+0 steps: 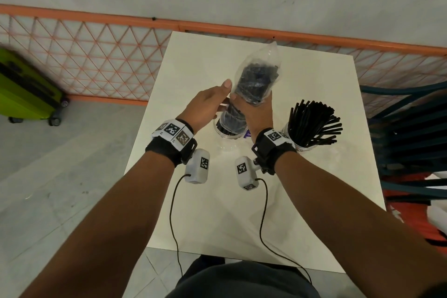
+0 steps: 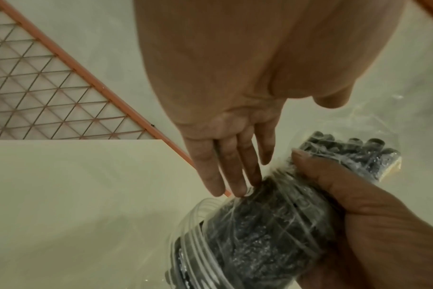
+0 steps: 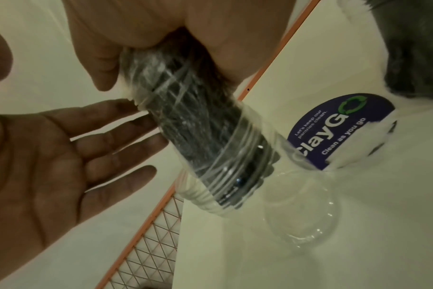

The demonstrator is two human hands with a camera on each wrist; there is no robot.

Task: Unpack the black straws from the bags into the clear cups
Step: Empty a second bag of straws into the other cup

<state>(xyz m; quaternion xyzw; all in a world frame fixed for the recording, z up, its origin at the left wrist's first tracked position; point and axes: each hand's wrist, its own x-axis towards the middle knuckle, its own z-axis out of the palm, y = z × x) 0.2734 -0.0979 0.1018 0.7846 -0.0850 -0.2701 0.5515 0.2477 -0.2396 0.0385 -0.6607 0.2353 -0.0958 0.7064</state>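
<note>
Likely an office pantry: "keep our pantries clean" sticker [image 3: 339, 133] on white table [image 1: 302, 201].

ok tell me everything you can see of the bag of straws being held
The clear crinkled plastic bag of black straws stands nearly upright, its lower end pushed into a clear plastic cup on the white table. Its empty top tapers to a point. The right hand grips its middle; the left hand touches its side with straight fingers.
</note>
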